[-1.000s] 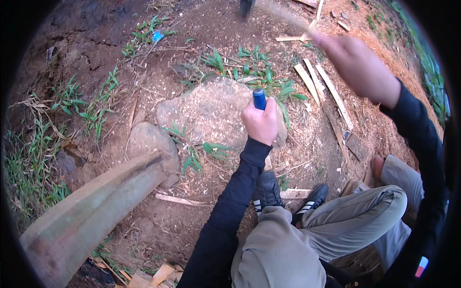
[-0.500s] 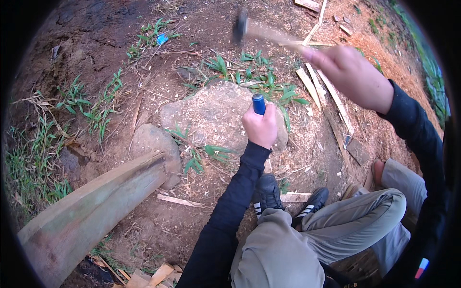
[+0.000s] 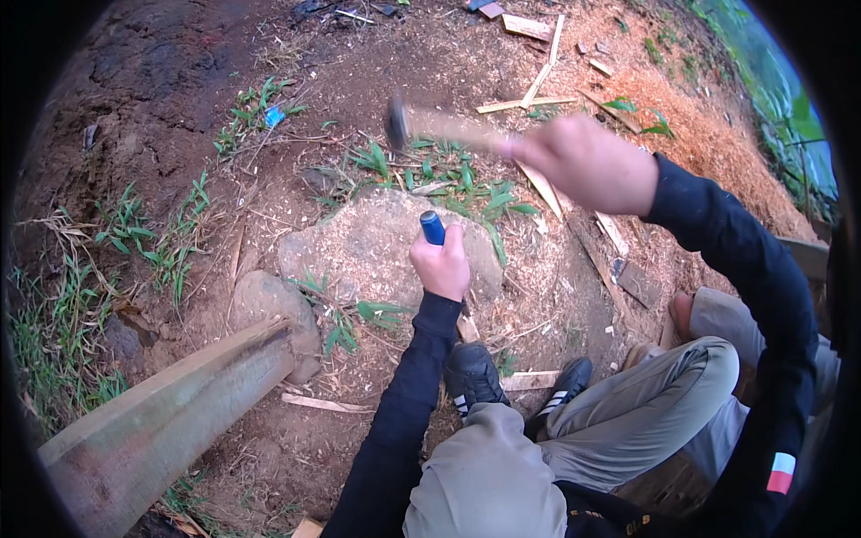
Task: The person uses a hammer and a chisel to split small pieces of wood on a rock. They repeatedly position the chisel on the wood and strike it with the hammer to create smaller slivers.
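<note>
Gripped a blue handle (image 3: 432,229) in the left hand (image 3: 443,271) with tightly curled fingers, seen against a flat stone (image 3: 354,238); held a blurred hammer (image 3: 448,131) by its shaft in the right hand (image 3: 594,168), likewise curled.

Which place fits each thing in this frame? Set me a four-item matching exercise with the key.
1. Hammer
2. Blue handle
3. Beam
4. Blue scrap

A. At the picture's lower left
B. Gripped in the left hand
C. On the ground by grass, upper left
D. Gripped in the right hand

Pairs: 1-D, 2-B, 3-A, 4-C
</note>
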A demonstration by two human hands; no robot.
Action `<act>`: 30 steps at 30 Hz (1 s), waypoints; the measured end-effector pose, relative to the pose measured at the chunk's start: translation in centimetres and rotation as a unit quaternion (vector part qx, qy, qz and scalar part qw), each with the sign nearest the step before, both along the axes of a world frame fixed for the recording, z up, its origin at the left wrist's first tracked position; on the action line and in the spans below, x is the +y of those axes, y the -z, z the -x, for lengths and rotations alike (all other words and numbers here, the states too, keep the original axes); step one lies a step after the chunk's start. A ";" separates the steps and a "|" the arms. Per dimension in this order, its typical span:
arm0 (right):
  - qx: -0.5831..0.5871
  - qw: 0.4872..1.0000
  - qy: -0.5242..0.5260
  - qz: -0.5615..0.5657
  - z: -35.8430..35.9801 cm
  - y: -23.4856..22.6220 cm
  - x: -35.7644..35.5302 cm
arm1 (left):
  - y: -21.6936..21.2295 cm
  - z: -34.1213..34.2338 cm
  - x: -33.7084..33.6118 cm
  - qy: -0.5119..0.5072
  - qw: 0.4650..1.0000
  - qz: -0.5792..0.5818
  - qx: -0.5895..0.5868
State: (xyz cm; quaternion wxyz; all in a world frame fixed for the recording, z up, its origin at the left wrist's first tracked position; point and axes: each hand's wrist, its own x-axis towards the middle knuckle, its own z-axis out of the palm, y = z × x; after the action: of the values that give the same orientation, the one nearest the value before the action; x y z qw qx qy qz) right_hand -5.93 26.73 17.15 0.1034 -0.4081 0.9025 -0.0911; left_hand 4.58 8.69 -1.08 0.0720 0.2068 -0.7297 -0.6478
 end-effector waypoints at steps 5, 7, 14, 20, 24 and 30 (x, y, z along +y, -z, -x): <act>-0.154 0.982 -0.007 -0.108 -2.0 0.5 -0.4 | 0.8 -0.1 -0.1 -0.003 0.999 0.019 0.043; -0.014 0.999 -0.018 -0.031 -0.7 0.4 0.7 | 1.1 -0.1 -0.2 0.008 1.000 0.001 0.023; -0.119 0.983 0.026 -0.139 -1.6 -0.1 -0.3 | 0.3 -0.1 0.1 0.006 0.999 0.000 0.034; 0.052 0.995 -0.042 0.067 -0.3 2.4 1.4 | 0.1 0.1 0.0 0.023 0.999 0.043 0.020; 0.076 0.994 -0.054 -0.056 -1.0 1.0 0.5 | 0.3 -0.1 1.3 0.025 0.999 0.016 0.031; -0.161 0.976 0.133 -0.054 -3.4 2.1 0.3 | -0.5 0.1 1.4 0.074 0.996 0.040 0.009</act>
State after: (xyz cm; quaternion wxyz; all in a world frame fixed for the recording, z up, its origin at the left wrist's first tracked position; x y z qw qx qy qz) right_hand -2.53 27.00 15.00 0.2561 -0.2578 0.9239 -0.1197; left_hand 4.47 10.10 -0.54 0.0383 0.1436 -0.7674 -0.6237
